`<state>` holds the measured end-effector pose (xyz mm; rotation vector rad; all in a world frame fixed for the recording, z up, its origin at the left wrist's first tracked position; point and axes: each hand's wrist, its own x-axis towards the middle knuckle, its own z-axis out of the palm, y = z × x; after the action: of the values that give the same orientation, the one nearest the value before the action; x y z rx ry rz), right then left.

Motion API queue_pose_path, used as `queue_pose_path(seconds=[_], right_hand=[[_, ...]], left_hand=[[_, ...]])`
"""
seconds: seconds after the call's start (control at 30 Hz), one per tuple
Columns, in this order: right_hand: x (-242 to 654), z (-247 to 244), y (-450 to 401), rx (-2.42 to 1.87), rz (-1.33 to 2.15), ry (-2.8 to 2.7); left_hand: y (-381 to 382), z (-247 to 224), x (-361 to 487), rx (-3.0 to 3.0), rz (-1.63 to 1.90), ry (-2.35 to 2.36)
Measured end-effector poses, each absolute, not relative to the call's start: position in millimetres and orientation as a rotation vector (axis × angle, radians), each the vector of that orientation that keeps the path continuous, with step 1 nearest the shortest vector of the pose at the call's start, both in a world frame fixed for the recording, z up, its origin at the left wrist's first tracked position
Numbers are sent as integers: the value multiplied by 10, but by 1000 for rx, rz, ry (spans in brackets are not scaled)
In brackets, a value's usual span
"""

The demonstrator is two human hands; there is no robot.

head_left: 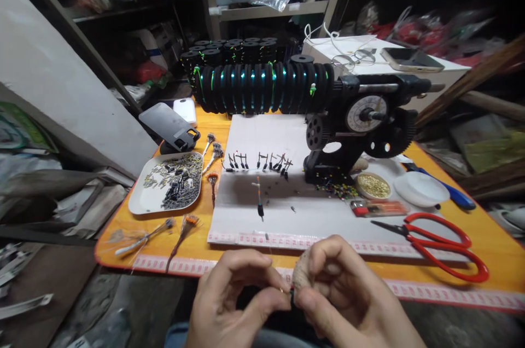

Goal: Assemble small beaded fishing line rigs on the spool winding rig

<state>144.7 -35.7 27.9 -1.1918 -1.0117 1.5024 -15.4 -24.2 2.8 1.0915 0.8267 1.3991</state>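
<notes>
Presently, at the bottom centre of the frame, pinching with thumb and finger of the left hand (241, 293), and meeting it with the bent fingers of the right hand (340, 293), also pinching. Holding between both sets of fingertips a small dark piece (292, 292), just over the near edge of the table (197, 252) (too tiny and too covered to tell its exact form). Beyond the hands, on the white board (241, 230), showing one upright-lying stick with black end (260, 207), and farther up a row of black-ended sticks (258, 163). At the left of the frame, keeping many grey, black and yellowish bits in a white tray (139, 200), with orange-tipped bundle (180, 236) lying nearer. At the lower right, resting partly on the board, with red handles, scissors (443, 244); above them, a red cutter (379, 208) and a bowl of golden bits (373, 185). Across the upper centre, carrying a line of black spools (262, 88) on the geared device with dial (367, 114).
</notes>
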Motion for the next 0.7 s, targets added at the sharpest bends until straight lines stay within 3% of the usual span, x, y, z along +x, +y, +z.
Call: queue_pose_path(seconds=[0.37, 0.53, 0.7], right_hand=[[1447, 318, -328, -1138, 1565, -1074], [1496, 350, -287, -1144, 1573, -1201], [1559, 436, -194, -1212, 1591, -1410]], left_hand=[[-270, 48, -201, 1282, 1404, 823], [-168, 101, -338, 1788, 1311, 812], [29, 335, -401, 2373, 1162, 515]])
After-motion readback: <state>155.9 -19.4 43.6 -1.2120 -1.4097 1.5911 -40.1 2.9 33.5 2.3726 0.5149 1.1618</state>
